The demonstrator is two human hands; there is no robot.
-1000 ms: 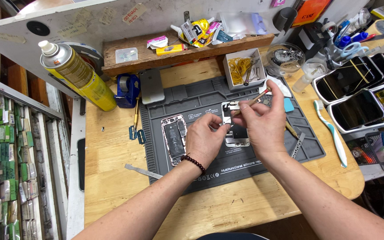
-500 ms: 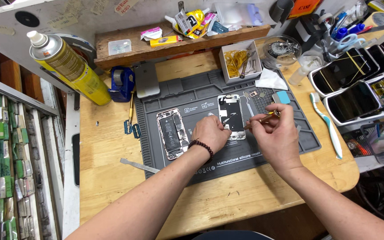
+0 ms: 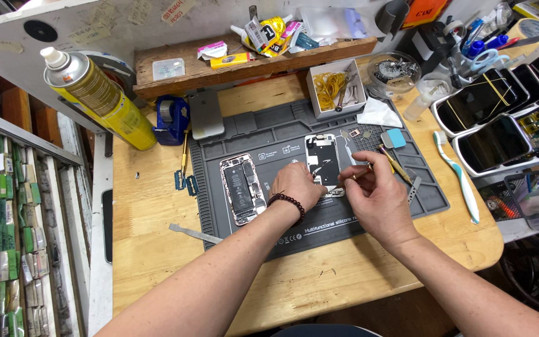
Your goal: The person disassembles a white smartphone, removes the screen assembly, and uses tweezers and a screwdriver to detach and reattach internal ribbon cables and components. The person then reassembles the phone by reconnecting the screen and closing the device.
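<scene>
My left hand (image 3: 296,186) rests on the grey silicone mat (image 3: 369,212), its fingers closed on the lower left edge of a detached phone screen panel (image 3: 323,159) that lies back side up. My right hand (image 3: 375,198) sits just right of that panel and pinches a thin yellow-handled tool (image 3: 389,159) whose tip points at the panel's lower edge. An opened phone body (image 3: 241,188) with its battery showing lies on the mat to the left of my left hand. A dark bead bracelet (image 3: 288,203) circles my left wrist.
A yellow spray can (image 3: 98,100) leans at the back left beside a blue tape dispenser (image 3: 171,118) and a grey phone (image 3: 206,114). A white box of rubber bands (image 3: 335,87), a toothbrush (image 3: 458,175), stacked phones (image 3: 500,118) and a flat metal pry tool (image 3: 196,234) surround the mat.
The screen panel, held up in both hands a second ago, now lies on the mat. My right hand has moved to its lower right edge with the thin tool.
</scene>
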